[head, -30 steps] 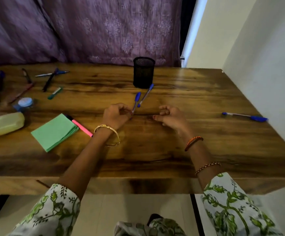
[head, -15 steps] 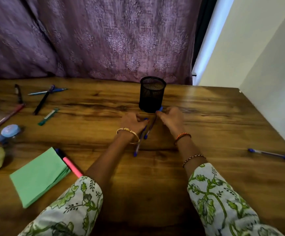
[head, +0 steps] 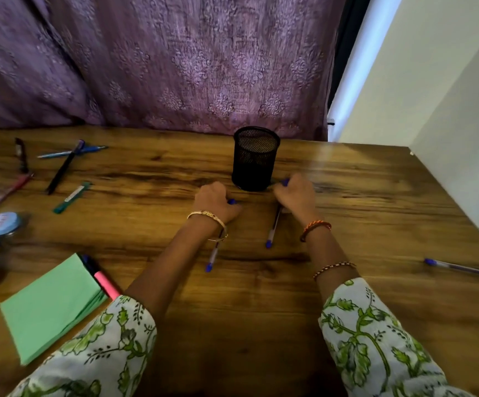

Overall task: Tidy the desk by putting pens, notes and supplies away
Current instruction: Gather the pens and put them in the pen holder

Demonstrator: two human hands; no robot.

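Nearest, green notes [head: 52, 306] are lying beside a pink marker [head: 107, 283], waiting to be put away. Further in, the left hand [head: 216, 203] is curling its fingers round a blue pen [head: 213, 255] whose tail is trailing back under the wrist, and the right hand [head: 295, 196] is gripping a second pen [head: 273, 229] likewise, probably so both can be tipped upright. Just beyond the knuckles, the mesh cup [head: 255, 159] is standing open-mouthed, evidently their destination, while more pens [head: 63, 167] are lying scattered far left.
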